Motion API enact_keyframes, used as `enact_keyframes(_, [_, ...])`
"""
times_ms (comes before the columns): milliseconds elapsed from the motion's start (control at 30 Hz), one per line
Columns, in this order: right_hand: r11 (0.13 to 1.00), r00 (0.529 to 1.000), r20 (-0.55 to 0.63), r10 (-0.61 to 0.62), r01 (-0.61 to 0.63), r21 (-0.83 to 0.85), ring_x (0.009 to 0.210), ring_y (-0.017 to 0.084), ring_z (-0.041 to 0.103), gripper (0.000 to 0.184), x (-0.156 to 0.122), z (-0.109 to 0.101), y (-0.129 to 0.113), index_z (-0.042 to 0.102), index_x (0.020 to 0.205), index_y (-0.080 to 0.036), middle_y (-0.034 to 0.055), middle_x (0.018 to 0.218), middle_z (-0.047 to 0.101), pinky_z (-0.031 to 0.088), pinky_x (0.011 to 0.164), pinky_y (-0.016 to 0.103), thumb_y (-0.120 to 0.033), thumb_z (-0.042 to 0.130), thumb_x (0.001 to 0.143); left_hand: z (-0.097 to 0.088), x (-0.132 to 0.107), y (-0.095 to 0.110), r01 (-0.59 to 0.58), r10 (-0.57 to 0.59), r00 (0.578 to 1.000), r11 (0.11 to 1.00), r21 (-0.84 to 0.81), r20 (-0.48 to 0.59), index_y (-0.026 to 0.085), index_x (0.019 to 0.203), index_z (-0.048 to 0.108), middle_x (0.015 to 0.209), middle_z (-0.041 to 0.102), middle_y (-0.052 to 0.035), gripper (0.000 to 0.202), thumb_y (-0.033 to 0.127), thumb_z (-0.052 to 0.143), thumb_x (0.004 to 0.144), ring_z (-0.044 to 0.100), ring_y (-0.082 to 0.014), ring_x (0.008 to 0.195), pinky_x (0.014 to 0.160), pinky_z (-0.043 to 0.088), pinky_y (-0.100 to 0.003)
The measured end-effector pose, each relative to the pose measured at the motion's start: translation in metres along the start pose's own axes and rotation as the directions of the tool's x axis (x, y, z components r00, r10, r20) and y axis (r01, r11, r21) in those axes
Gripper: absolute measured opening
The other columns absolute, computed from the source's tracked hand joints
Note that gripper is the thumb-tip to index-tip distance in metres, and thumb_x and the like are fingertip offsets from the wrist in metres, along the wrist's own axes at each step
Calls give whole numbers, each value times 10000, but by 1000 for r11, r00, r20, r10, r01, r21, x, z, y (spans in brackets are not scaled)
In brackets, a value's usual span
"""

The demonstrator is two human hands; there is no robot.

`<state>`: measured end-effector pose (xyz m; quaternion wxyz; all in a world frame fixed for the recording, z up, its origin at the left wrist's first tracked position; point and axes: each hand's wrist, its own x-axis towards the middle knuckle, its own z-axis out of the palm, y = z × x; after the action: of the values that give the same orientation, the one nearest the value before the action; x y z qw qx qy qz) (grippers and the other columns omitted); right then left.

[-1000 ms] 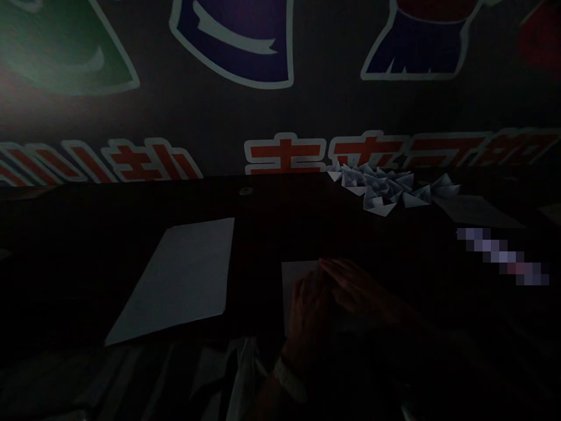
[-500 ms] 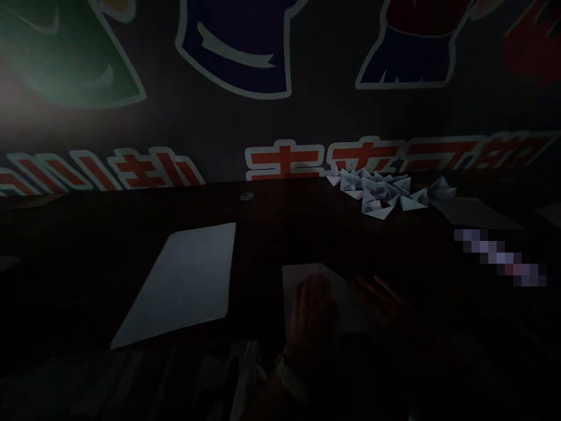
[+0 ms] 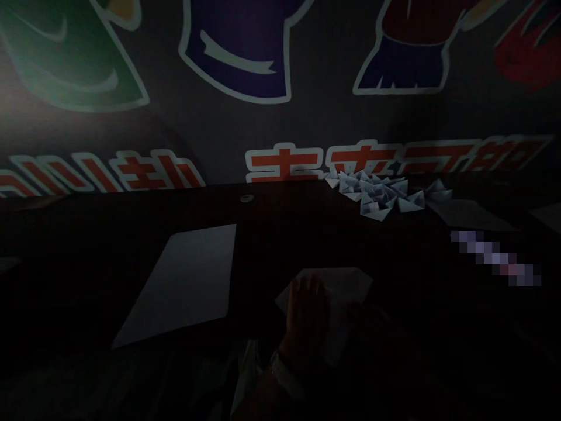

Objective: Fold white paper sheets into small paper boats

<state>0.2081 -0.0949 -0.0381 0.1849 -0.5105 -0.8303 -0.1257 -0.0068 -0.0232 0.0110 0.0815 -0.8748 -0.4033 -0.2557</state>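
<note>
A folded sheet of white paper [image 3: 344,283] lies on the dark table in front of me, its outline angular with slanted corners. My left hand [image 3: 307,313] rests flat on its left part, fingers stretched forward and close together. At the lower right edge of the paper is my right hand [image 3: 368,318], very dim in the shadow. Its fingertips seem to touch the paper, but their pose is lost in the dark. A pale band circles my left wrist.
A stack of white paper [image 3: 188,280] lies on the left. Several folded paper boats [image 3: 377,190] cluster at the back right, beside a flat sheet [image 3: 473,213]. A small round object [image 3: 246,199] sits near the wall [image 3: 228,128]. A blurred-out strip [image 3: 495,257] is at right.
The paper has been turned or refolded; its outline now has slanted corners on both sides. My right hand has moved left and lower, toward the paper. My left hand stays pressed on it.
</note>
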Motion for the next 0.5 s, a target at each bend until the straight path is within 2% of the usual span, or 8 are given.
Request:
enact_keyframes(67, [1000, 1000, 9, -9, 9, -19, 1207, 258, 472, 519, 15, -2, 14, 381, 1364, -304, 17, 1323, 516, 356, 1011, 491, -266, 422, 848, -8, 0, -6, -29, 30, 999, 999, -30, 22, 205, 1103, 560, 1136, 608, -72, 255, 194, 417, 893, 479, -265, 1168, 1022, 296, -561])
enact_keyframes(133, [998, 1000, 30, -8, 10, -65, 1224, 270, 447, 507, 34, -7, 27, 396, 1359, -238, 60, 1342, 496, 326, 1015, 506, -265, 425, 854, -14, -3, -10, -115, 118, 991, 991, -64, 55, 196, 1127, 535, 1130, 598, -69, 269, 180, 406, 892, 466, -239, 1178, 1049, 284, -523])
enact_keyframes(200, [997, 998, 65, -18, 23, -70, 1258, 278, 401, 494, 52, -14, 34, 410, 1349, -207, 80, 1363, 470, 301, 1023, 514, -296, 424, 864, -17, -9, -10, -163, 170, 982, 983, -86, 79, 179, 1183, 491, 1192, 559, -84, 316, 150, 396, 883, 453, -218, 1186, 1039, 328, -444])
enact_keyframes(267, [997, 994, 84, -69, 70, -9, 1279, 293, 365, 549, 63, -18, 30, 411, 1349, -171, 114, 1382, 440, 295, 1028, 512, -392, 453, 848, -16, -14, -8, -142, 150, 985, 986, -81, 91, 174, 1228, 453, 1243, 521, -100, 361, 132, 389, 876, 459, -218, 1169, 991, 380, -395])
enact_keyframes(333, [985, 984, 98, -149, 140, 98, 1286, 289, 352, 631, 62, -18, 18, 398, 1358, -152, 132, 1396, 416, 326, 1024, 469, -470, 481, 820, -13, -16, -5, -107, 115, 988, 991, -74, 108, 183, 1246, 438, 1255, 510, -101, 378, 140, 392, 873, 480, -228, 1128, 947, 408, -395])
enact_keyframes(400, [966, 975, 96, -200, 180, 184, 1271, 255, 380, 608, 50, -14, 7, 388, 1366, -166, 115, 1384, 436, 379, 999, 399, -448, 471, 834, -9, -15, -3, -95, 105, 986, 992, -83, 129, 181, 1246, 438, 1250, 517, -94, 376, 157, 406, 873, 493, -229, 1100, 922, 422, -395])
enact_keyframes(500, [978, 993, 32, -117, 110, 176, 1211, 239, 460, 518, 22, -5, 4, 440, 1335, -180, 112, 1315, 515, 429, 952, 374, -377, 455, 856, -6, -16, -4, -75, 89, 988, 991, -113, 124, 153, 1255, 432, 1258, 518, -102, 377, 170, 405, 880, 470, -231, 1146, 932, 419, -395])
